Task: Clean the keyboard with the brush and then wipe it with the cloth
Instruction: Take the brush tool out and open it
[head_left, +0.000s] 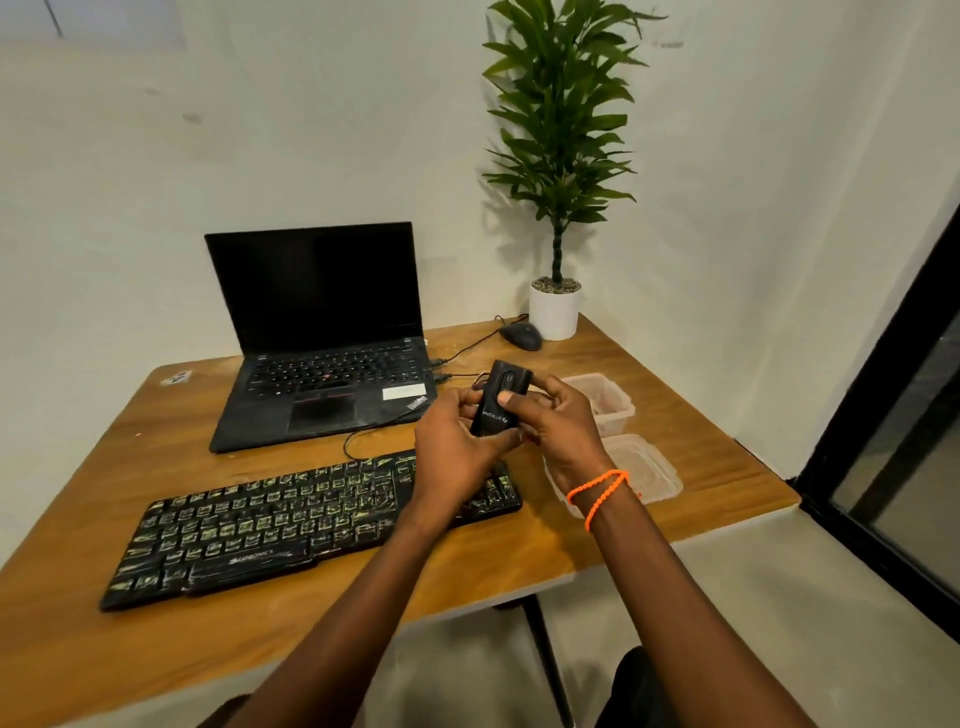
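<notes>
Both hands hold a small black device above the right end of the dirty keyboard: the left hand grips its lower part, the right hand clasps it with the thumb on top. The keyboard lies near the front edge of the surface, before the laptop.

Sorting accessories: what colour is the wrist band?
Bright orange band, right wrist, in the head view.

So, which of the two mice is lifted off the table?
The black mouse in both hands, above the keyboard's right end. The other mouse lies on the table beside the white plant pot, untouched.
</notes>
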